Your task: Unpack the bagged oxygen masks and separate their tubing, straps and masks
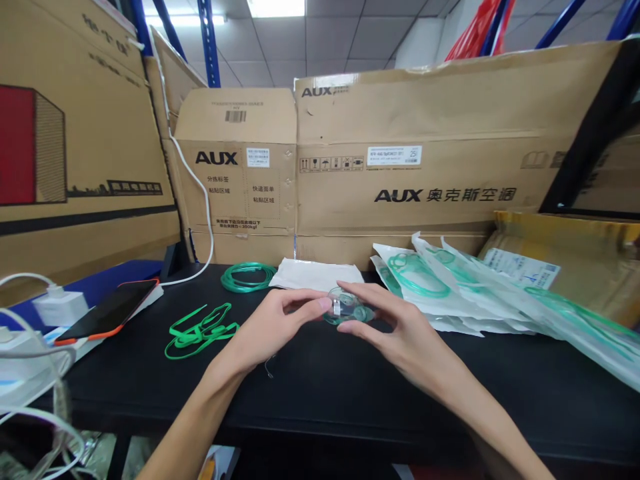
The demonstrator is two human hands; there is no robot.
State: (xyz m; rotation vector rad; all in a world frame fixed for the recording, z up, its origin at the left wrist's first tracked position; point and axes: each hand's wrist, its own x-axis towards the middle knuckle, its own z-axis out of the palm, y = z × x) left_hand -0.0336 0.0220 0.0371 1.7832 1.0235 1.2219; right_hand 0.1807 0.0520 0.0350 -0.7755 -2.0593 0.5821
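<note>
A clear, green-tinted oxygen mask is held between my two hands just above the black table. My left hand pinches its left end with thumb and forefinger, beside a small shiny metal strip on the mask. My right hand curves round the right end, thumb below and fingers above; its hidden fingers seem to support the mask. Left of my left hand lies a bunched green elastic strap. Behind the hands are a coil of green tubing and a flat white sheet or pouch.
Several clear-and-white packets with green tubing are piled at the right. A phone with an orange edge and white chargers with cables lie at the left. Cardboard panels wall the back of the black table.
</note>
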